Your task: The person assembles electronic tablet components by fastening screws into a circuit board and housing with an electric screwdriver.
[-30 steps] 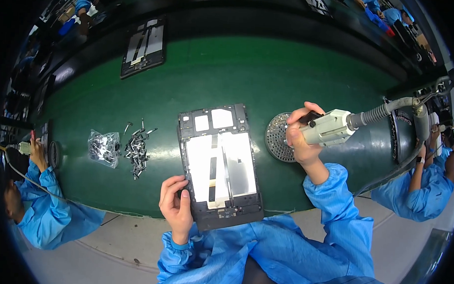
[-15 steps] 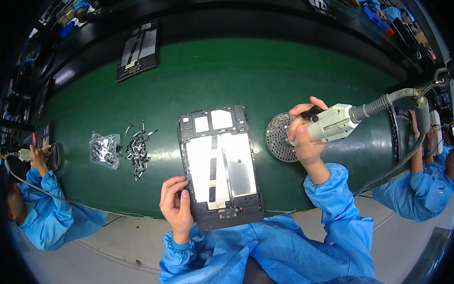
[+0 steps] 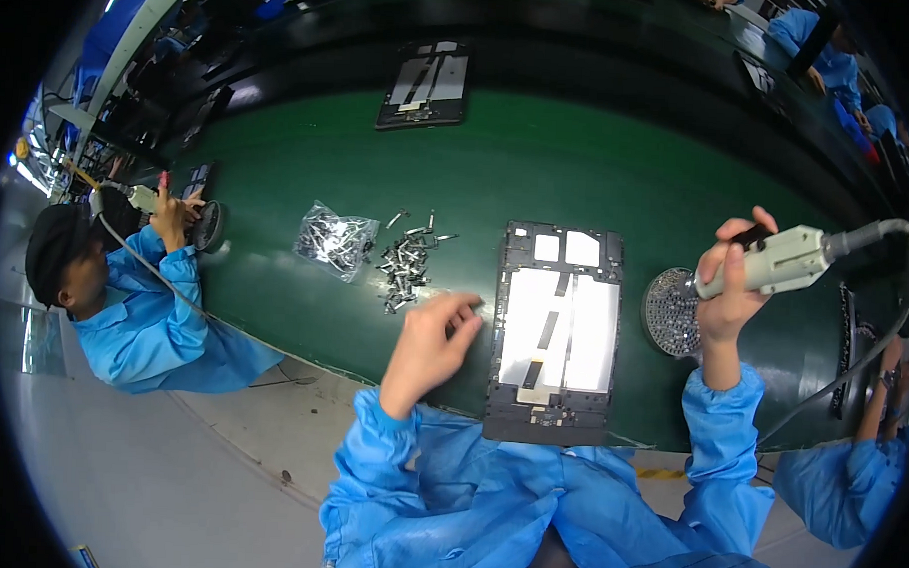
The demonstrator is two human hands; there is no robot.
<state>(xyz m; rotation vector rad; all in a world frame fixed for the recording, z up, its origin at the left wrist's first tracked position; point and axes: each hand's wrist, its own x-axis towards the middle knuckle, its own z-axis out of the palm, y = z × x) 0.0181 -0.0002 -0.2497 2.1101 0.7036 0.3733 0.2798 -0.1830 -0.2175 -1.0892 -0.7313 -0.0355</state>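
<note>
My right hand (image 3: pixel 731 299) is wrapped round a pale electric screwdriver (image 3: pixel 781 263), held tilted with its front end over the right side of a round dish of small screws (image 3: pixel 672 317). The screwdriver's bit cannot be made out. An opened tablet (image 3: pixel 593 334) lies face down on the bench before me, its silvery inside and black frame showing. Left of it, my left hand (image 3: pixel 432 345) hovers near the bench with fingers bent and thumb apart, apparently holding nothing. Just beyond that hand lies a loose pile of small metal-and-black parts (image 3: pixel 405 267).
A clear bag of similar parts (image 3: pixel 336 242) lies left of the pile. Another opened tablet (image 3: pixel 424 88) rests at the green bench's (image 3: pixel 539 167) far side. A cable (image 3: pixel 882 234) runs from the screwdriver. Co-workers in blue (image 3: pixel 163 314) sit at both sides.
My left hand has let go of the tablet's left edge and moved away toward the loose parts. The whole view has swung left. My right hand still grips the screwdriver by the screw dish.
</note>
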